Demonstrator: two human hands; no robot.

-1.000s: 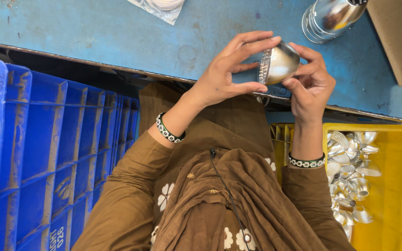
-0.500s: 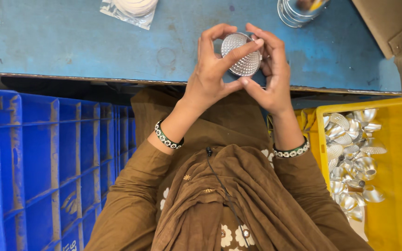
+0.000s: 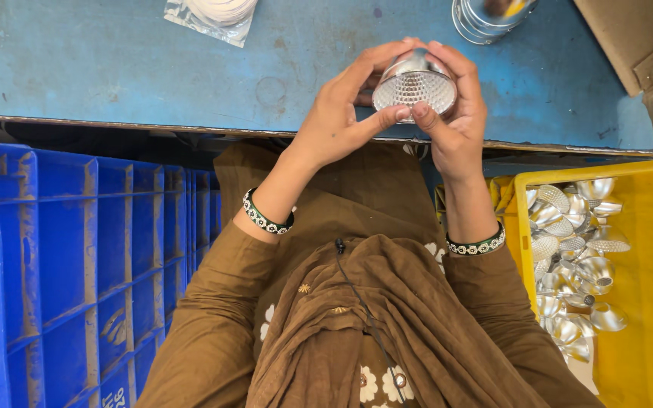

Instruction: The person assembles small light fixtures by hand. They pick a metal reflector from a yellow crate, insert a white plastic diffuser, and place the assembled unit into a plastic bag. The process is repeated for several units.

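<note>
Seen from above, a person's left hand [image 3: 341, 121] and right hand [image 3: 455, 113] meet over the near edge of a blue table [image 3: 115, 75]. Together they grasp a small silver reflector cup [image 3: 415, 87], its faceted open mouth turned toward the camera. Both thumbs press on the near rim, while the other fingers curl round the far side. The cup hangs in the air, just above the table's edge, touching nothing but the fingers.

Further out, a beaded bracelet circles each wrist, and brown sleeves lead down to the lap. To the right, low and near, a yellow crate [image 3: 644, 302] holds a loose heap of similar shiny reflectors [image 3: 576, 257]. To the left stands a blue crate [image 3: 77, 264]. On the far side of the table lie a clear plastic bag [image 3: 209, 15] and a round metal container [image 3: 485, 15] (both partly cut off).

The hold is by fingertips only, on smooth metal. A slip could likely drop the cup past the table edge into the lap. Hard thumb pressure might also dent the thin rim.
</note>
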